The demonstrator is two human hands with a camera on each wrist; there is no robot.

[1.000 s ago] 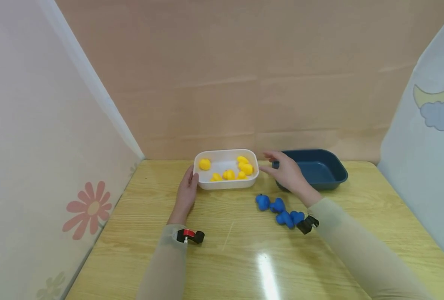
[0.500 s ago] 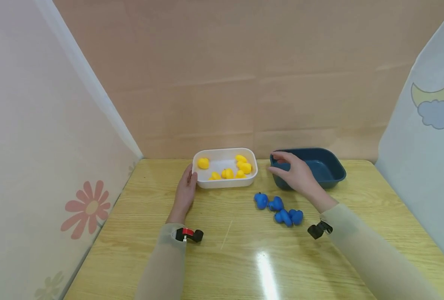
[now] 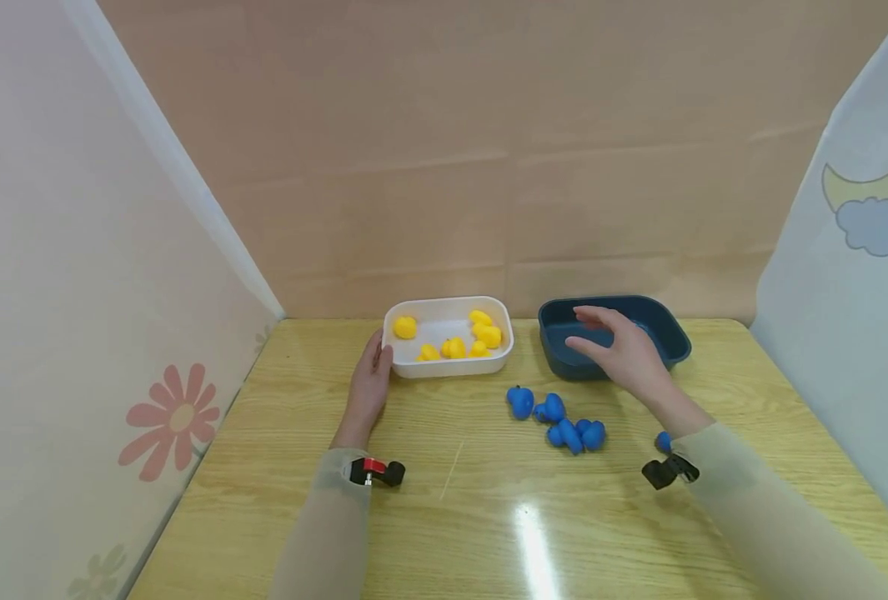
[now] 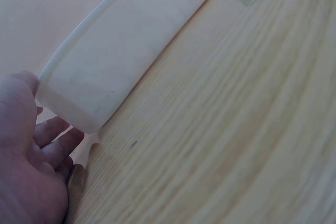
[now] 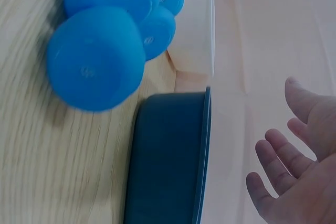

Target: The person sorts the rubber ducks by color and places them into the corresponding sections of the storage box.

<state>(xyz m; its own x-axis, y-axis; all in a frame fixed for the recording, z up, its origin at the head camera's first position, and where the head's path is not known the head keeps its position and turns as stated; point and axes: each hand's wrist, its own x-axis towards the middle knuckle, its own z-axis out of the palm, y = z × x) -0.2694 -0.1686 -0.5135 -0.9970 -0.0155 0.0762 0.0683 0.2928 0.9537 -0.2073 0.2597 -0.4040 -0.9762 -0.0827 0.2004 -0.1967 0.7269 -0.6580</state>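
Observation:
A white tray (image 3: 451, 371) stands at the back of the wooden table with several small rounded yellow pieces (image 3: 490, 336) inside. My left hand (image 3: 369, 382) holds its left end; in the left wrist view the thumb meets the rim and the fingers curl at the lower corner. A dark blue tray (image 3: 571, 364) stands to its right, with no pieces showing in it. Over that tray hovers my right hand (image 3: 631, 357), thumb and fingers spread apart, holding nothing. Several rounded, lobed blue plastic pieces (image 3: 521, 402) lie in a loose group in front of the two trays.
One more blue piece (image 3: 664, 442) lies beside the right sleeve, partly hidden by it. A brown paper backdrop (image 3: 444, 167) rises behind the table's far edge, and printed white cloth walls (image 3: 151, 208) stand on both sides.
My right hand has moved right, from the white tray's right end to over the dark blue tray. A blue piece near the right sleeve has come into sight. The left hand stays put.

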